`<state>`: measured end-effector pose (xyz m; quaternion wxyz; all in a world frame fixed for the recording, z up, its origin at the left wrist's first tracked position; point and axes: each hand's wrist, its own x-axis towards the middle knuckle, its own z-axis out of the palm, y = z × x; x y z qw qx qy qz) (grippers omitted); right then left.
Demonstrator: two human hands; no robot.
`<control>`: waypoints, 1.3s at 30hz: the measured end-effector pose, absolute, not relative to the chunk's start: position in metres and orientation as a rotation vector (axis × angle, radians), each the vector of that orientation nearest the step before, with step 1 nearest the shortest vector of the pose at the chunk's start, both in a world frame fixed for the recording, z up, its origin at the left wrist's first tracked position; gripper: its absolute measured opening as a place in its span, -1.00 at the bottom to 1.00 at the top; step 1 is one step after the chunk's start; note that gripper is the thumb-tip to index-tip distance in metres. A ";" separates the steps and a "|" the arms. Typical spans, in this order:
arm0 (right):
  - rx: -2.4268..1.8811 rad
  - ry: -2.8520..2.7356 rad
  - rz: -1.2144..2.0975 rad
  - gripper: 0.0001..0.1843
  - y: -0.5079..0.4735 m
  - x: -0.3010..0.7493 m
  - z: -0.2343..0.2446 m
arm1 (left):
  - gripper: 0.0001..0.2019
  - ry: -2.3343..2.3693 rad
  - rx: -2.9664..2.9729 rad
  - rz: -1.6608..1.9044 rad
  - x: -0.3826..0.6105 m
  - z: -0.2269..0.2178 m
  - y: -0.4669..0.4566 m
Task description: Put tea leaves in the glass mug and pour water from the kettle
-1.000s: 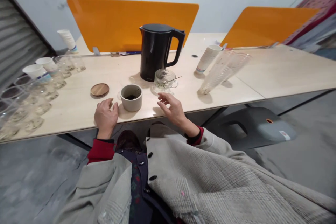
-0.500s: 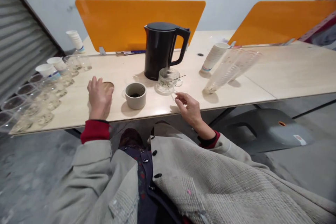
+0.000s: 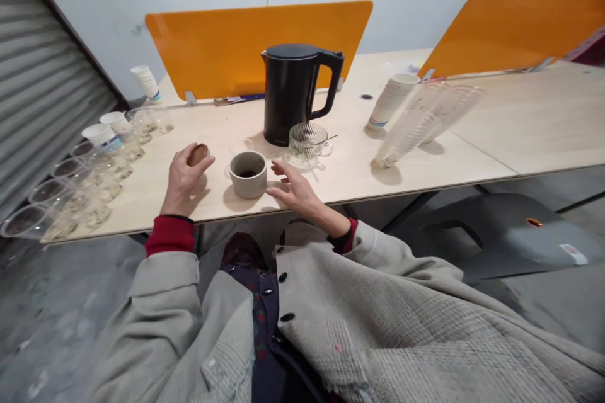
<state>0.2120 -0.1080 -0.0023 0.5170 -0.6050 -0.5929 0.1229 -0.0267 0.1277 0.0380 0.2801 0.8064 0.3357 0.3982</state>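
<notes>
My left hand point(image 3: 181, 175) is closed around a small round brown lid point(image 3: 198, 154), wood-like in look, which it holds tilted above the table to the left of a grey mug point(image 3: 249, 186). The mug stands upright with dark contents at its bottom, its handle on the left. My right hand point(image 3: 295, 187) is beside the mug's right side, fingers apart, thumb close to the wall; I cannot tell whether it touches. Behind that hand sits a ribbed glass cup point(image 3: 307, 138) on a clear saucer, with a thin stick or spoon in it.
A black electric kettle point(image 3: 289, 94) stands behind the glass cup. Clear plastic cups point(image 3: 75, 186) line the table's left end beside paper cups point(image 3: 101, 135). At the right lean stacked paper cups point(image 3: 392, 101) and stacked plastic cups point(image 3: 411, 126). An orange divider point(image 3: 212, 50) runs behind.
My left hand has raised and tilted the brown lid off the tabletop. My right hand has moved left, from in front of the glass cup to the grey mug's side.
</notes>
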 end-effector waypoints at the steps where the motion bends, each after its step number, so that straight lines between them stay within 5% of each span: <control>1: -1.444 -1.439 0.333 -0.09 -0.104 0.211 -0.004 | -0.21 0.861 2.089 1.096 -0.026 0.044 0.117; 5: -1.403 -1.476 0.400 0.06 -0.093 0.210 -0.006 | -0.12 0.455 2.135 0.935 -0.011 0.071 0.071; 12: -1.352 -1.504 0.390 0.00 -0.077 0.209 -0.002 | -0.08 0.355 2.530 0.773 0.018 0.085 0.057; 20: -1.333 -1.487 0.388 -0.20 -0.072 0.205 -0.002 | -0.24 0.437 2.682 0.653 0.029 0.085 0.055; 28: -1.324 -1.456 0.406 -0.13 -0.071 0.202 -0.003 | -0.36 0.519 2.875 0.546 0.022 0.083 0.045; 35: -1.322 -1.403 0.410 -0.10 -0.067 0.197 -0.011 | -0.22 0.561 2.878 0.639 0.021 0.077 0.034; 39: -1.325 -1.464 0.397 -0.16 -0.073 0.198 -0.009 | 0.15 0.558 2.678 0.965 0.016 0.054 0.025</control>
